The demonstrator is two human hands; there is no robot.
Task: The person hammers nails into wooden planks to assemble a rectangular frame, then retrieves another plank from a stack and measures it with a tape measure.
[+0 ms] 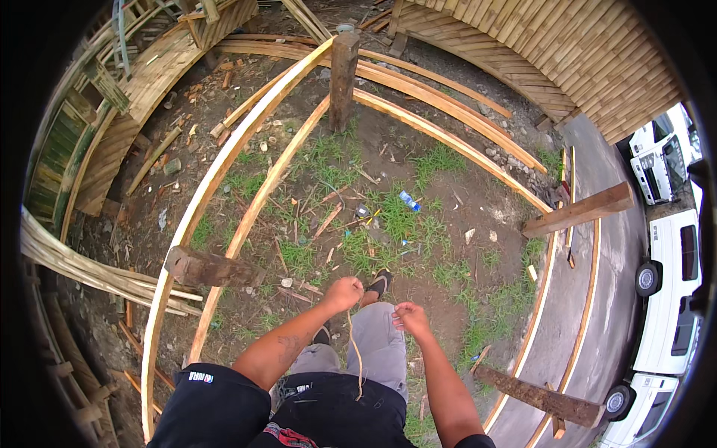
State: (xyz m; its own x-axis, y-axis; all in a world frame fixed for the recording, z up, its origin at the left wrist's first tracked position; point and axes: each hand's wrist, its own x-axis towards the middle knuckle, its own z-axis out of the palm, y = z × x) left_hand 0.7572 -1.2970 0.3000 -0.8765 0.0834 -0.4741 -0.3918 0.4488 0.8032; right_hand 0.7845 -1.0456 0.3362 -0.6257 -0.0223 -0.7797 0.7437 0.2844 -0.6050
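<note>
My left hand (pixel 343 293) is closed in front of my knees. From it a thin tan strand (pixel 359 358), like a cord or a narrow strip, hangs down over my dark shirt front. A little to the right, my right hand (pixel 411 318) is held over my grey trouser leg (pixel 377 336). Its fingers are loosely bent and a little apart, and I see nothing in them. The strand does not reach the right hand.
Long timber rails (pixel 246 153) run around me between thick posts (pixel 344 82). On the grassy dirt lie a blue-and-white packet (pixel 409 201), a dark tape measure (pixel 362 212) and wood scraps. A bamboo-slat structure (pixel 553 45) stands behind; white vehicles (pixel 672 291) are parked at the right.
</note>
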